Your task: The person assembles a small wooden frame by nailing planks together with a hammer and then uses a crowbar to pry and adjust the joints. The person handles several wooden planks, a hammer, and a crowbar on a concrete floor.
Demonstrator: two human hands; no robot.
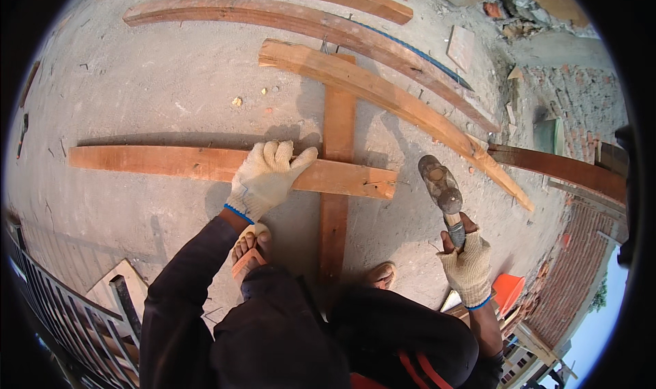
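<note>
My left hand (268, 175), in a cream knit glove, presses flat on a horizontal wooden plank (171, 162) lying on the concrete floor. That plank crosses over an upright plank (337, 126), which runs from my feet toward a longer slanted plank (383, 92). My right hand (466, 266), also gloved, grips the handle of a hammer (441, 184) whose worn metal head is raised above the floor, to the right of the crossing. My feet in orange sandals (249, 252) stand just below the horizontal plank.
Two more long curved planks (287, 17) lie farther off. Brick rubble (519, 10) and a brick wall edge (581, 102) sit at the right. A dark metal railing (61, 307) runs along the lower left. An orange object (509, 290) lies near my right wrist.
</note>
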